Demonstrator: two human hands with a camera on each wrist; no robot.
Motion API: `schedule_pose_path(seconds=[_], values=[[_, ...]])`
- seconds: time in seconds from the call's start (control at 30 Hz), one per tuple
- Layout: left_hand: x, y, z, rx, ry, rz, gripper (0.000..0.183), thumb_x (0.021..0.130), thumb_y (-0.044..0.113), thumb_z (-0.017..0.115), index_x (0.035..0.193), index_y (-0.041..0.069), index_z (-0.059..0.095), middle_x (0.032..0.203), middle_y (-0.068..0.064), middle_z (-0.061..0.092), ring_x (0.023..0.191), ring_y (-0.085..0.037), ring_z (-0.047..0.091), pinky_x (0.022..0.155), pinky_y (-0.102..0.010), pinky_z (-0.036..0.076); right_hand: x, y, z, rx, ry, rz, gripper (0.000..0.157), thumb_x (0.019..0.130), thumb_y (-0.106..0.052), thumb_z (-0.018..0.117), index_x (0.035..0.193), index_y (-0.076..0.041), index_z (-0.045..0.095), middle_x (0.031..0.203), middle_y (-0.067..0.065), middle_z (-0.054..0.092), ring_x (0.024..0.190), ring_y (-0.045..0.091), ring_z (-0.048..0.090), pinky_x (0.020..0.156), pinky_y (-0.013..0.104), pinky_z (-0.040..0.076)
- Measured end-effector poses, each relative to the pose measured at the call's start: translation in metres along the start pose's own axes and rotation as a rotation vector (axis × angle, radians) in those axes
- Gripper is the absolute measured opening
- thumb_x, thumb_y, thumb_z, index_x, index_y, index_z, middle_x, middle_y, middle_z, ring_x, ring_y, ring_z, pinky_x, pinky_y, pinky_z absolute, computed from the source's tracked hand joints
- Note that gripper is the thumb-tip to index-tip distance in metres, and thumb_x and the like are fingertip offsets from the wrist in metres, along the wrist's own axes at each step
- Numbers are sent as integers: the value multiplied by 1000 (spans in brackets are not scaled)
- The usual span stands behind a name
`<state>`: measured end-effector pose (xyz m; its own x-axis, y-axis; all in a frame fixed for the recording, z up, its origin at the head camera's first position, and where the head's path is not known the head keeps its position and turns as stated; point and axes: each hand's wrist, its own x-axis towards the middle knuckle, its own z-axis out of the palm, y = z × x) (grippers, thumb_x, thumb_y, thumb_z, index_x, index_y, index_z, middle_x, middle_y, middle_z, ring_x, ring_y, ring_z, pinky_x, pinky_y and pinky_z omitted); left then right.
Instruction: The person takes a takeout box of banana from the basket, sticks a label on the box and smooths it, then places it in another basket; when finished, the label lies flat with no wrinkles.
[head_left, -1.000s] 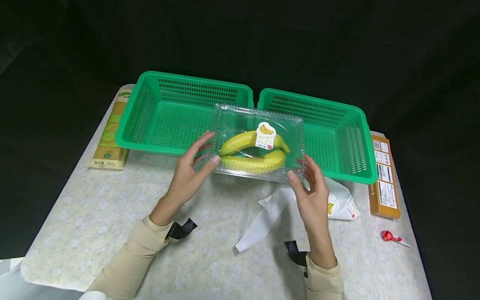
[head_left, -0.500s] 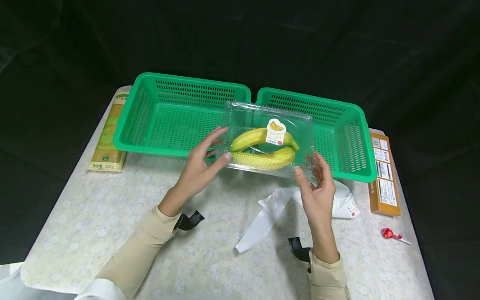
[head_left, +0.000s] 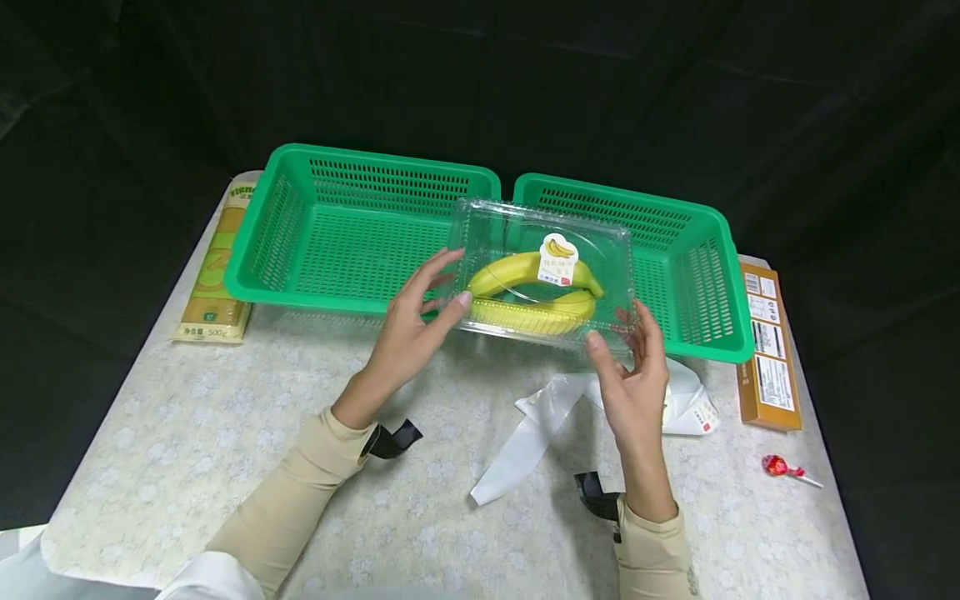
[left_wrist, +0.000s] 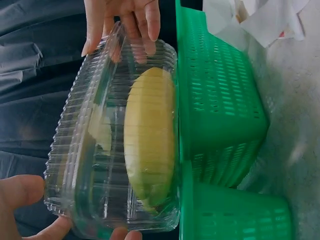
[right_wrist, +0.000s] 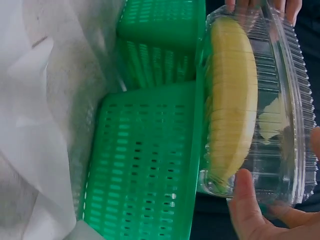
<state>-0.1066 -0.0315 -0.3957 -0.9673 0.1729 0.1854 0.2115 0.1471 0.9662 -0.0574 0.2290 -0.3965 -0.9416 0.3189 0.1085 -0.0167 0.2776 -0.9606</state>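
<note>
My left hand [head_left: 411, 327] and right hand [head_left: 634, 387] hold a clear plastic clamshell box [head_left: 491, 237] by its left and right ends, thumbs on the near side. Inside lie two yellow bananas [head_left: 536, 315], and a white banana label [head_left: 558, 260] sits on the lid. The box is over the near rims of two green plastic baskets, spanning the gap between them. In the left wrist view the box [left_wrist: 102, 165] appears closed, its underside close to the basket rims; whether it touches them I cannot tell. Some fingers are hidden behind the box ends.
The left green basket [head_left: 360, 242] and right green basket [head_left: 701, 292] stand side by side at the back. A yellow pasta packet [head_left: 217, 275] lies left, an orange carton [head_left: 768, 350] right, with a red lollipop [head_left: 783, 468] nearer. A crumpled white wrapper [head_left: 525, 446] lies before the right basket.
Both hands have carried the box to the right and slightly away from me, mostly in the first half second. Baskets and the other items appear unmoved apart from a small view shift.
</note>
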Motion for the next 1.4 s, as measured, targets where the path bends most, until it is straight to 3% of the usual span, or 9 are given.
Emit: schedule_pose_path(seconds=[0.13, 0.37, 0.73, 0.97, 1.4], values=[[3, 2, 5, -27, -19, -2, 54, 99, 21, 61, 151, 20, 46, 165, -8, 30, 138, -31, 50, 107, -51, 49, 0, 1, -5, -5, 20, -32, 66, 95, -14, 68, 153, -24, 38, 149, 9, 51, 131, 17, 49, 85, 16, 48], [11, 3, 17, -23, -47, -3, 54, 98, 23, 62, 150, 22, 46, 165, -8, 30, 138, -30, 51, 107, -47, 50, 3, 2, -12, 5, 60, -17, 63, 96, -20, 68, 152, -25, 40, 148, 7, 51, 130, 15, 48, 90, 26, 42], [18, 3, 24, -23, -56, 7, 55, 99, 23, 62, 151, 22, 45, 164, -9, 30, 138, -31, 50, 106, -51, 49, 9, 7, -14, 9, 102, -5, 64, 96, -22, 68, 153, -25, 38, 149, 9, 50, 134, 18, 47, 94, 28, 41], [21, 6, 27, -18, -57, -2, 55, 98, 25, 63, 150, 21, 46, 164, -10, 30, 137, -31, 51, 106, -48, 50, 11, 7, -17, 34, 121, -10, 62, 95, -19, 68, 151, -24, 42, 144, 6, 54, 132, 22, 50, 93, 25, 45], [27, 7, 45, -36, -88, -6, 53, 99, 26, 62, 150, 23, 47, 163, -11, 30, 136, -30, 52, 105, -46, 50, 20, 9, -34, 57, 162, -2, 59, 95, -20, 69, 149, -20, 45, 143, 13, 54, 131, 21, 49, 92, 19, 48]])
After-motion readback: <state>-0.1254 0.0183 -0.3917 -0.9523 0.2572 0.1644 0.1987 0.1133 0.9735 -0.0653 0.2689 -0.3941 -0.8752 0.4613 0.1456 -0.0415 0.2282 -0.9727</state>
